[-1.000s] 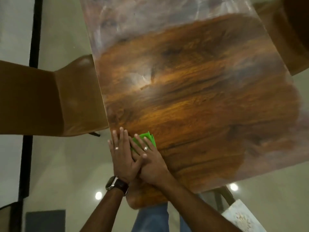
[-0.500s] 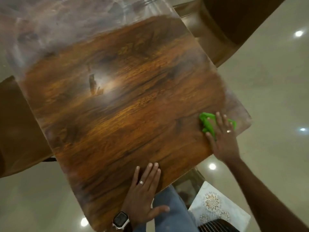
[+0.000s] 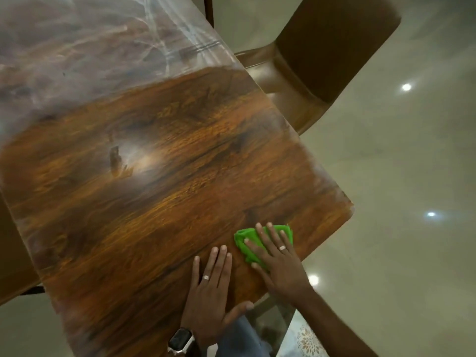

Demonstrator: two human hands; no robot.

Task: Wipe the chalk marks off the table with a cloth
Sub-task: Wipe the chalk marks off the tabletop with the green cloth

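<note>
Head view: right hand point(image 3: 277, 264) flat on cloth point(image 3: 248, 243), now nearer left hand point(image 3: 210, 289), flat too.

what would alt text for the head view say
A right hand presses a green cloth flat on a wooden table near its edge, the left hand resting flat beside it. White chalk smears cover the table's far end.

Bare forearms, no sleeves; the left hand point(image 3: 210, 292) wears a ring and a dark-faced smartwatch point(image 3: 181, 341) at the wrist, the right hand point(image 3: 277, 261) a ring; blue jeans point(image 3: 239, 338) below
</note>
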